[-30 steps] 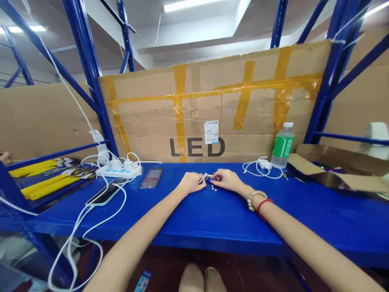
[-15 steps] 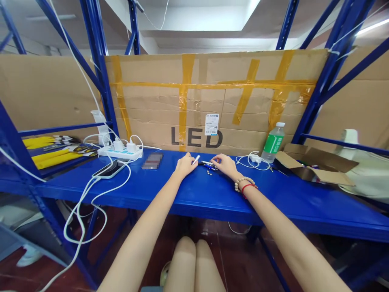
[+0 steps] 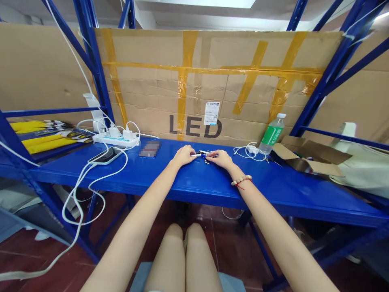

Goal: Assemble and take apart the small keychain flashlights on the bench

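Head view: near the back edge of the blue metal bench (image 3: 200,182), a slim white plastic-looking rod (image 3: 197,155), judged light, stiff and best end-gripped, is pinched by the left hand (image 3: 184,155), the right hand's (image 3: 221,158) hold being indiscernible.

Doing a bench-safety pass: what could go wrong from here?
Small loose bits lie on the table close to the right hand; a brush could scatter them. White cables hang over the table's front edge and one crosses the phone; a snag might drag it.
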`<state>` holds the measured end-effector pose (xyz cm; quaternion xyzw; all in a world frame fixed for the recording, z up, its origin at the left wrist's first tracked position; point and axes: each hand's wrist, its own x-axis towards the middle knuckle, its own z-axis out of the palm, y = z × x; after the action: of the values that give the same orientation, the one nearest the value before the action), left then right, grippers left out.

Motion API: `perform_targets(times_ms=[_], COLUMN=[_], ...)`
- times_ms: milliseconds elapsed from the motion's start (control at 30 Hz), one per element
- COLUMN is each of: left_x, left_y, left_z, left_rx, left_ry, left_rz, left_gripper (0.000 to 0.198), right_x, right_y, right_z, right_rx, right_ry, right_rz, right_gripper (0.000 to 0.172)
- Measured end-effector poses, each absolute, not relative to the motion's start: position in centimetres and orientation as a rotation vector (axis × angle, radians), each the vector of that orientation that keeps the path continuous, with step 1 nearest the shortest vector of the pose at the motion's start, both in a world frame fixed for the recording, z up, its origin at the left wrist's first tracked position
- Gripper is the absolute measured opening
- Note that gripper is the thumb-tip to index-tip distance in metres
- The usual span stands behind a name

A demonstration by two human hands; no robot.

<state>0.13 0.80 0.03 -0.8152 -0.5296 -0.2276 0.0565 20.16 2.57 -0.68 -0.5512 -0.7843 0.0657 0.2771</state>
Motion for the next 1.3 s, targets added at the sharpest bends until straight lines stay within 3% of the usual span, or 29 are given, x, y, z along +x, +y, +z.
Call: perform_targets(times_ms=[133, 433, 700, 900, 1067, 1300], left_x=[0.38, 0.46, 0.76, 0.65, 0.65, 0.55], left_y=[0.29, 0.6, 0.83, 0.76, 0.63, 0.89], left_z=[-0.1, -0.5, -0.47, -0.73, -0.92, -0.91], left_rx=[-2.481, -2.465, -2.513, -2.477, -2.409, -2.319], left_ry=[-1.628, -1.647, -1.6, -1.681, -1.751, -1.842], left_rz=[-0.708, -0.707, -0.663, -0.646, -0.699, -0.703], left_gripper=[0.028, 0.016, 0.031, 0.029, 0.025, 0.023], right_x=[20.66, 20.77, 21.28, 21.34, 21.24, 21.24], right_y=[2.56, 2.58, 2.69, 2.79, 2.59, 2.77], right_z=[-0.7, -1.1, -1.3, -1.43, -1.26, -1.44], right_rx=[-1.504, -1.489, -1.504, -1.48, -1.427, -1.428], right_ry=[-2.11, -2.091, -2.03, -2.088, -2.123, -2.165], right_rz=[0.194, 0.196, 0.227, 0.209, 0.101, 0.128], right_gripper=[0.027, 0.027, 0.033, 0.026, 0.035, 0.024])
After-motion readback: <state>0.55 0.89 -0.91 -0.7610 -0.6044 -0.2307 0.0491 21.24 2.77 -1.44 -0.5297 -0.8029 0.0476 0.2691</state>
